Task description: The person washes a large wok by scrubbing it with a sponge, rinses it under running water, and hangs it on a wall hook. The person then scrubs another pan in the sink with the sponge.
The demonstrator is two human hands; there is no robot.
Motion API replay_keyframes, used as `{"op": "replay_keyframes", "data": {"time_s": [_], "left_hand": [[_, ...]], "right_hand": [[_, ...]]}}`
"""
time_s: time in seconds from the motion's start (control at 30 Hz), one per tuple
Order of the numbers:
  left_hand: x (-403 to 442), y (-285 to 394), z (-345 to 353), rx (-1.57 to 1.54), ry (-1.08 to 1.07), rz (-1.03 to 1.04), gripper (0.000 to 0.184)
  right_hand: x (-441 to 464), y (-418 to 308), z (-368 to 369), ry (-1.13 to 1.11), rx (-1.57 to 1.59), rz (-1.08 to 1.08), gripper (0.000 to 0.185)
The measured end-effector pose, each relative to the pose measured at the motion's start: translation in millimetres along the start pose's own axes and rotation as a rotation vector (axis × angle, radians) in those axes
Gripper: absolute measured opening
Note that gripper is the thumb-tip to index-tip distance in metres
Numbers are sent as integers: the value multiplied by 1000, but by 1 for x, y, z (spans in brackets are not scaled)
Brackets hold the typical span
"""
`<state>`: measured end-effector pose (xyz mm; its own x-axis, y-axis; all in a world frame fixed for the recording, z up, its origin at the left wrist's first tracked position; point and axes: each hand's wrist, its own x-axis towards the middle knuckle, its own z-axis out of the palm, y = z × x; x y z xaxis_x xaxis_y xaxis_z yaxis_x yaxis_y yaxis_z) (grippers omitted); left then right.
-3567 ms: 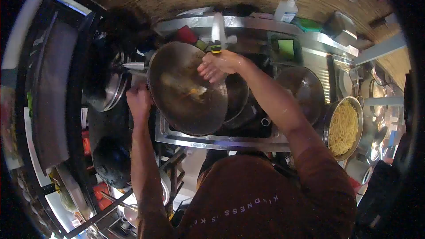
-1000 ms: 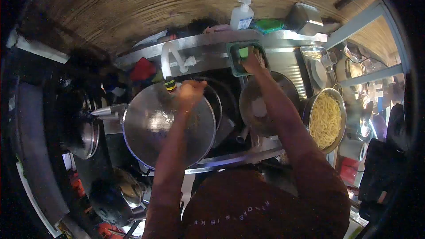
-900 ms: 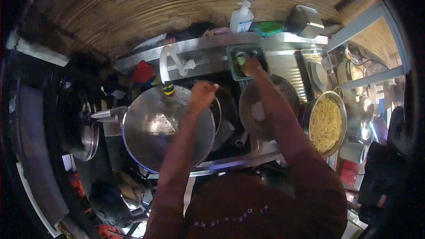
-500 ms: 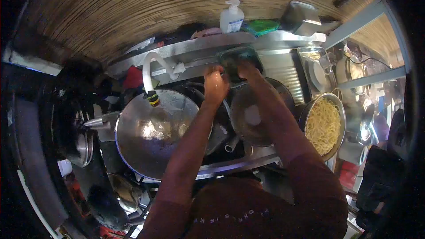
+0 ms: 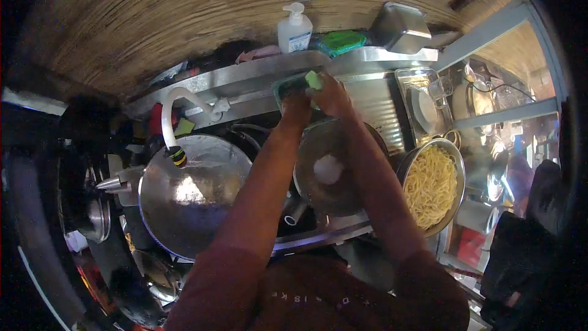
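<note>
My right hand (image 5: 334,97) is closed on a light green sponge (image 5: 314,79). It is over a dark green, clear-walled container (image 5: 279,89) at the back of the stove counter. My left hand (image 5: 296,109) is at the front of that container, with its fingers hidden behind the hand, so its grip is unclear. Under my forearms are a large shiny wok (image 5: 196,199) on the left and a darker wok (image 5: 311,175) with a pale patch in it.
A white curved faucet (image 5: 169,116) hangs over the left wok. On the right stands a pan of noodles (image 5: 432,187). A pump bottle (image 5: 295,30), a green packet (image 5: 342,41) and a steel container (image 5: 401,27) stand along the back ledge. Behind the noodles is a metal tray (image 5: 401,83).
My right hand has come up from inside the container with the green sponge now showing. My left hand has shifted in front of the container. The whole view has slid left.
</note>
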<state>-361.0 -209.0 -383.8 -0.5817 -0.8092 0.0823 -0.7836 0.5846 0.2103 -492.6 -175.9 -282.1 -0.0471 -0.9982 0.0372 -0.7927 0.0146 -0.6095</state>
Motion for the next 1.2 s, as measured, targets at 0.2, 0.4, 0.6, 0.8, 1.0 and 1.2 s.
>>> {"op": "replay_keyframes", "data": {"time_s": [0.2, 0.4, 0.6, 0.8, 1.0, 1.2], "left_hand": [[2, 6, -43, -54, -313, -153, 25], [1, -1, -46, -127, -68, -205, 22], [7, -41, -60, -242, -218, -236, 33], [2, -59, -89, -643, -163, -280, 31], [-10, -46, -88, -719, 124, -204, 40], [-20, -40, -82, -624, 210, -259, 39]], "right_hand": [[-7, 5, 14, 70, 17, 123, 54], [-12, 12, 13, 77, 210, 63, 47], [-11, 25, 22, 88, 99, 23, 57], [-11, 19, 28, 14, 119, -95, 62], [1, 26, 52, -223, 147, -4, 57], [-11, -7, 28, -127, -103, 86, 45]]}}
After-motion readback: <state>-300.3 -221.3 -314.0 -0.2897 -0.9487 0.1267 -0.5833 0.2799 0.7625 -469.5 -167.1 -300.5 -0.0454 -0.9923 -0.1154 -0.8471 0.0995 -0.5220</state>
